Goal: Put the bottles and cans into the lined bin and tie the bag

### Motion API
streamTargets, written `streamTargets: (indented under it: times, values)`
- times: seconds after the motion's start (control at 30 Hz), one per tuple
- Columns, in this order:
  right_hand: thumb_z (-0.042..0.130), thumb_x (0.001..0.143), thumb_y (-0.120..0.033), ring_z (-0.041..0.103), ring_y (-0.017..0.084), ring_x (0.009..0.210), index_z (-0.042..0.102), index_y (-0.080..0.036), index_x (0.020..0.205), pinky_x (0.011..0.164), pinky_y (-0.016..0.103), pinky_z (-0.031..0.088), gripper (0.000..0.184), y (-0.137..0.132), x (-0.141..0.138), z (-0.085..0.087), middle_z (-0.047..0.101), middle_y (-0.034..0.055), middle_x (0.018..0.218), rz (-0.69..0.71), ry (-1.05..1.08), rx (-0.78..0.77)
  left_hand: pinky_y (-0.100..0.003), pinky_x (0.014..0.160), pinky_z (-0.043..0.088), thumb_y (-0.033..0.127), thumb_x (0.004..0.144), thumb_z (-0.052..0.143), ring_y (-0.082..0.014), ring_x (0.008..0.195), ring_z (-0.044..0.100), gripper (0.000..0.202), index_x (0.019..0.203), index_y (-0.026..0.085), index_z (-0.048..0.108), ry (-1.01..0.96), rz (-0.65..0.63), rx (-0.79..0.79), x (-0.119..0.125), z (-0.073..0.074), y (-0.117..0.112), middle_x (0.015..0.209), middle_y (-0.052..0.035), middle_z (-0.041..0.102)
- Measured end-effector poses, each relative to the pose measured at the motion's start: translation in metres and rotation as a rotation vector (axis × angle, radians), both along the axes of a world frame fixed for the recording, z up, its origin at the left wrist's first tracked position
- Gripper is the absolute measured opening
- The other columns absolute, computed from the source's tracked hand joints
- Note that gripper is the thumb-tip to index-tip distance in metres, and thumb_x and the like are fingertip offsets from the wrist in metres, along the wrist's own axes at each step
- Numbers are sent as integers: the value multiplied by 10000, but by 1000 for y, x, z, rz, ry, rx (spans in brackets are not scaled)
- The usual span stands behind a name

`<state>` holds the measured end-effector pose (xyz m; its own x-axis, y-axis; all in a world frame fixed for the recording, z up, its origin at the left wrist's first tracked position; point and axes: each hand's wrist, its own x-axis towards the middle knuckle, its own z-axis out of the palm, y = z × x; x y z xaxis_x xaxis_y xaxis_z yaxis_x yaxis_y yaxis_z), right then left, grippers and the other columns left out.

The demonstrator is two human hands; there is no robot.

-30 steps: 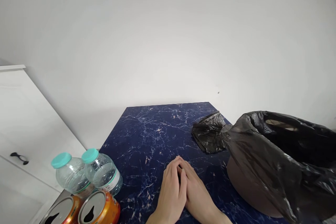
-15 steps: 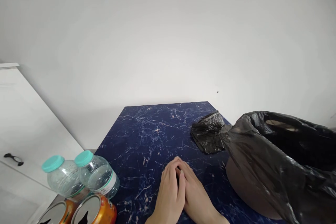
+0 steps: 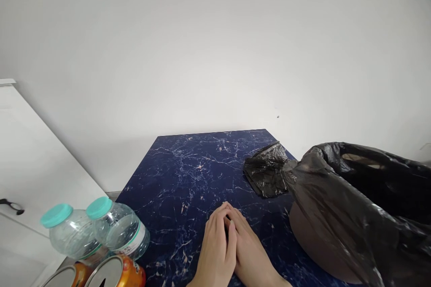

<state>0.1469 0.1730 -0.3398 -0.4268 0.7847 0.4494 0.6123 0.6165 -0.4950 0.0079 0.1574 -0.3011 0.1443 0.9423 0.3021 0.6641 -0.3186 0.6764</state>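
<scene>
My left hand (image 3: 216, 246) rests on the blue marbled table (image 3: 182, 175), its fingers stretched out. Against it lies my right hand (image 3: 251, 251), fingers also extended, the fingertips of both meeting. Neither holds anything. To the right stands a brown bin (image 3: 311, 246) lined with a black plastic bag (image 3: 340, 206), a bunched end of the bag lying on the table. At the left are two clear bottles with turquoise lids, one nearer (image 3: 123, 228) and one farther left (image 3: 72, 235). Two orange cans, one (image 3: 134, 273) beside the other (image 3: 81, 273), are cut off by the lower edge.
A white cabinet (image 3: 37, 157) with a dark handle (image 3: 12, 206) stands at the far left. Behind the table's far edge rises a plain white wall (image 3: 215, 54).
The view has shifted slightly, so the bottles, cans and cabinet appear a little farther left. My hands keep the same pose.
</scene>
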Motion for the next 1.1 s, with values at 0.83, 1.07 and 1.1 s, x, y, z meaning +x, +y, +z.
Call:
streamTargets:
  times: [0.83,1.07,1.1]
  values:
    - [507,1050,-172,315,332,1620,44,-308,1745,1285,595,402,847,-2,6,6,307,80,1760,23,-131,-12,-583,1257,423,405,1126,458,-321,1618,309,643,1725,398,223,173,-173,-52,-22,-9,-14,1775,3,261]
    - [480,1085,-204,283,301,1636,74,-338,1747,1306,564,385,788,-5,6,8,302,44,1772,16,-102,-18,-572,1259,431,394,1125,468,-320,1609,340,628,1718,385,262,177,-166,-10,-21,-5,-16,1767,-10,295]
    - [480,1083,-202,286,299,1635,101,-336,1747,1308,560,384,777,-6,6,8,308,40,1770,15,-99,-24,-573,1258,432,399,1128,460,-319,1610,338,624,1719,382,260,189,-164,-16,-21,-5,-16,1768,-12,292]
